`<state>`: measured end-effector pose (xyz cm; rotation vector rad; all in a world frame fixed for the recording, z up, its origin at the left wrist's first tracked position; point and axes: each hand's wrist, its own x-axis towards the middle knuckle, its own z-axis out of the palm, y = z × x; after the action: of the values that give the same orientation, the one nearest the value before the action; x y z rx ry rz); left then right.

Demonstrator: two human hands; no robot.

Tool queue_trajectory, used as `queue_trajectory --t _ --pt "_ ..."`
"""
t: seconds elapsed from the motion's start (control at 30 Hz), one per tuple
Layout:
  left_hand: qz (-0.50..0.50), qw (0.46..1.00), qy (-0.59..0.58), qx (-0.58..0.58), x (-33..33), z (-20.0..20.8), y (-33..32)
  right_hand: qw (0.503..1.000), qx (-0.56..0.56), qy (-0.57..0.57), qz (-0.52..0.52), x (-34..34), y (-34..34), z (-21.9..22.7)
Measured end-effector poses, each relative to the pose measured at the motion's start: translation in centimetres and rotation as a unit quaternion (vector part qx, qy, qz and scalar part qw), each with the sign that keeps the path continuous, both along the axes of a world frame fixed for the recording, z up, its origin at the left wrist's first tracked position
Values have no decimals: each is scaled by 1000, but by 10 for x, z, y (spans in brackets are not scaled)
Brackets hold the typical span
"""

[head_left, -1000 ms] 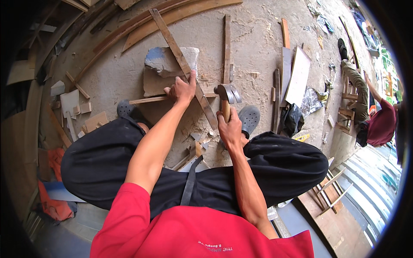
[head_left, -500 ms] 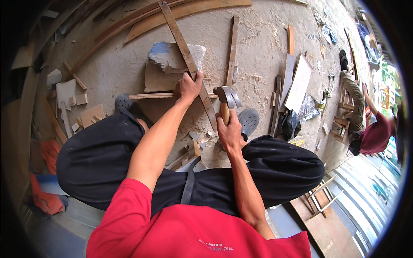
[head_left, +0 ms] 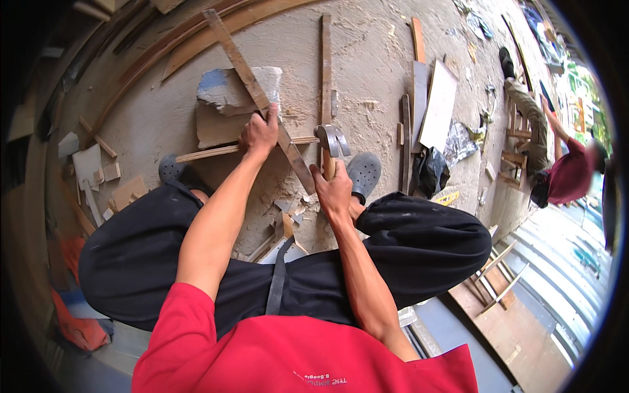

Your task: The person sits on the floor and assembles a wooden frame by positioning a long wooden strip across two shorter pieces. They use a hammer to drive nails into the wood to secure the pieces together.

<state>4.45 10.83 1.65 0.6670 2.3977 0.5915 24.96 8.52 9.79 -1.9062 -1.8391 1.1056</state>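
My left hand (head_left: 261, 134) grips a long flat wooden strip (head_left: 236, 56) around its middle. The strip slants across a rough stone block (head_left: 239, 88) with a blue patch, its near end reaching toward my right hand. My right hand (head_left: 333, 190) is closed round the wooden handle of a claw hammer (head_left: 333, 140). The hammer's metal head points away from me, beside the strip and apart from it. Below the block, a thin wooden batten (head_left: 213, 153) lies crosswise, passing under the strip and partly hidden by my left hand.
Wood offcuts (head_left: 285, 226) lie between my legs. Boards (head_left: 438, 108) and a black plastic bag (head_left: 430, 171) are on the right, with another wooden strip (head_left: 325, 65) ahead. Long planks (head_left: 190, 52) stretch along the far left. A co-worker (head_left: 569, 170) sits at far right.
The whole view has shifted and turned slightly, so things appear farther left. Both hands keep their grips on the strip and the hammer.
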Motion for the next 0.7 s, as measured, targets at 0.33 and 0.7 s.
queue_trajectory --t 0.33,0.7 --pt "-100 993 30 52 -12 12 -26 995 -92 36 12 16 -13 -25" --pt "-277 903 253 209 11 -8 -72 988 -130 81 -18 21 -20 -33"
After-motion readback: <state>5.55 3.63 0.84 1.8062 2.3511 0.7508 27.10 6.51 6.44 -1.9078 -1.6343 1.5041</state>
